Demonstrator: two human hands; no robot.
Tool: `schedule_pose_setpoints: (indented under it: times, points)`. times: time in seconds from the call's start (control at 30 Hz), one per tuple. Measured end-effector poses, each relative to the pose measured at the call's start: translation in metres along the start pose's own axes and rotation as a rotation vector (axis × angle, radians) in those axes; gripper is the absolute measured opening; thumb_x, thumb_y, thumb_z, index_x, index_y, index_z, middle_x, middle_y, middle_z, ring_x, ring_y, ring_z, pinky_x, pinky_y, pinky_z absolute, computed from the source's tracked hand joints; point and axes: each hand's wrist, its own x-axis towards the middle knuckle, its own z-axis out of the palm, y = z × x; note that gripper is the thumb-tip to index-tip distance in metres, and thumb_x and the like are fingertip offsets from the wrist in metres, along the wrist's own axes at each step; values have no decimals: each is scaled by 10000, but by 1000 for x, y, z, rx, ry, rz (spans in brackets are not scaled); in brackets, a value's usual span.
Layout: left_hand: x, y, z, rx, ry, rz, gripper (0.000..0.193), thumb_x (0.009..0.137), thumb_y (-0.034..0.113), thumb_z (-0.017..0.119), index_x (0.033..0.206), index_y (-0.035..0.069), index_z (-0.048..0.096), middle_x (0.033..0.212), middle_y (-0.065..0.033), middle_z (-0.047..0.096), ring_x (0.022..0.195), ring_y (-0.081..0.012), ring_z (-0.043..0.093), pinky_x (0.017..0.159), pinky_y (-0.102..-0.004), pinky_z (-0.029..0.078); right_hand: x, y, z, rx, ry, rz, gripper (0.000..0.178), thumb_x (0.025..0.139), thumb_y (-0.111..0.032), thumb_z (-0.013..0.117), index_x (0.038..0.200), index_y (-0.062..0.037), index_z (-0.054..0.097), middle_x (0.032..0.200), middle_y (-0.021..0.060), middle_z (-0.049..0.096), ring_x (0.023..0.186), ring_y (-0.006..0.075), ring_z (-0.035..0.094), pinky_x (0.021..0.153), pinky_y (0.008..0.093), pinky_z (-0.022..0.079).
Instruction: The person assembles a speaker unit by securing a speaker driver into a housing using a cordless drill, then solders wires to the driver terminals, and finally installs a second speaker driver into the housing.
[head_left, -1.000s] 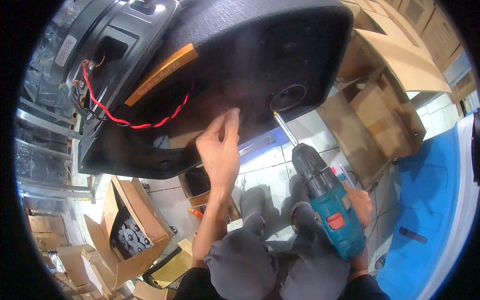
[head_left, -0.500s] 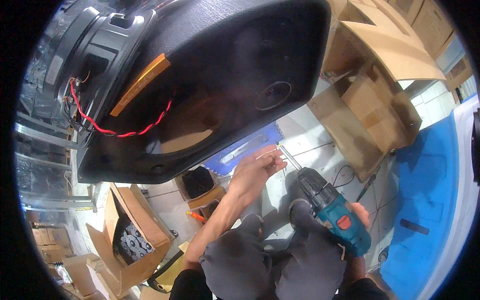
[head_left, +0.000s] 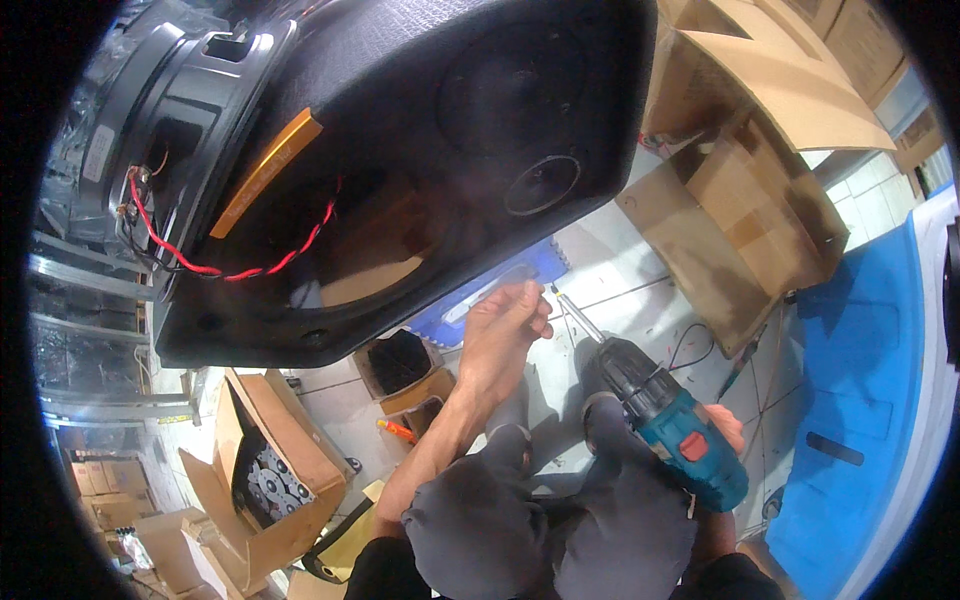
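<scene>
Left hand (head_left: 500, 335) drifting off silver bit (head_left: 583, 319), pinching closed, contents unclear; right hand (head_left: 724, 428) gripping teal-black drill (head_left: 690, 445) beyond lower edge of black cabinet (head_left: 460, 195); red-black wires (head_left: 232, 275) joining dark metal-framed loudspeaker (head_left: 195, 115), cabinet still gaping.

Workshop (drill (head_left: 672, 415), speaker cabinet (head_left: 420, 125), cartons (head_left: 755, 215)).

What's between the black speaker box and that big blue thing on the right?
In the head view, an open cardboard box and tiled floor show between the speaker box and the blue thing.
</scene>
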Motion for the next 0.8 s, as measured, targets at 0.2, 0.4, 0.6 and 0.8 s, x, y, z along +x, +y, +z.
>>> schedule_pose_setpoints:
  times: [0.2,0.4,0.6,0.8]
  points:
    - [1,1,4,-49,-10,7,148,963,186,617,949,40,636,794,-13,578,694,-110,512,667,-270,465,-9,-14,-8,-49,20,40,230,681,-130,812,770,-47,618,697,55,629,652,229,654,637,343,487]
    - [1,1,1,-20,-74,51,174,967,190,613,949,18,634,770,-16,553,681,-112,479,640,-274,437,10,3,21,-99,76,68,196,705,-96,791,754,-59,605,694,43,629,641,195,652,640,327,498]
    - [0,3,3,130,-43,79,185,959,192,626,923,10,636,774,-25,557,678,-112,472,633,-277,435,42,67,30,270,20,-502,277,756,-536,715,710,-264,740,699,-91,704,696,87,705,503,251,498]
    - [4,8,-4,207,-85,91,146,926,133,663,931,-13,665,733,-34,598,662,-125,521,646,-285,439,46,27,41,-173,17,183,228,750,-121,776,740,-72,553,691,24,619,632,173,649,642,315,504]
